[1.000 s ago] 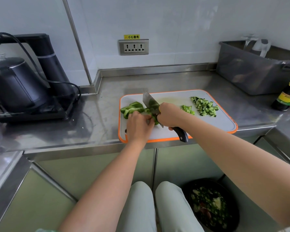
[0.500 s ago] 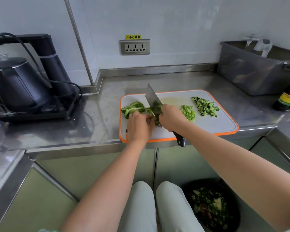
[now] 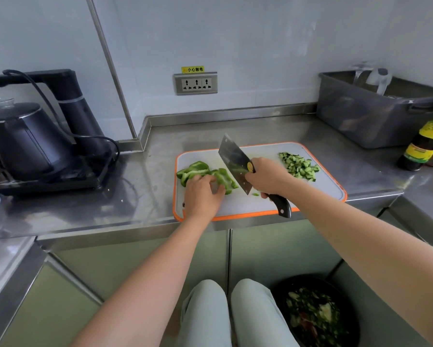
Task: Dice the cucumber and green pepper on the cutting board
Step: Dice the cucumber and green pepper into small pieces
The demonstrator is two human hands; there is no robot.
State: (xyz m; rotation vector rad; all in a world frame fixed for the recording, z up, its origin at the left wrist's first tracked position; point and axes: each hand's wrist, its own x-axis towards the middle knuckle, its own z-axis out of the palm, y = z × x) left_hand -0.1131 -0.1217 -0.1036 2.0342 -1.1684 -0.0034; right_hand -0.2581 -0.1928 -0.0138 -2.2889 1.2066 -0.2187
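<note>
On the board (image 3: 323,189), the pepper (image 3: 197,170) lies in strips at 9 o'clock, and the left hand (image 3: 201,196) is curled over their near end, pinning them down. The right hand (image 3: 268,176) is wrapped round the knife (image 3: 233,159) handle at the centre, with the blade pointing toward 11 o'clock just beside the strips. Diced cucumber (image 3: 299,166) sits in a heap at 2 o'clock.

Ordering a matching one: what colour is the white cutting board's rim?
Orange, on the white cutting board; head view.
</note>
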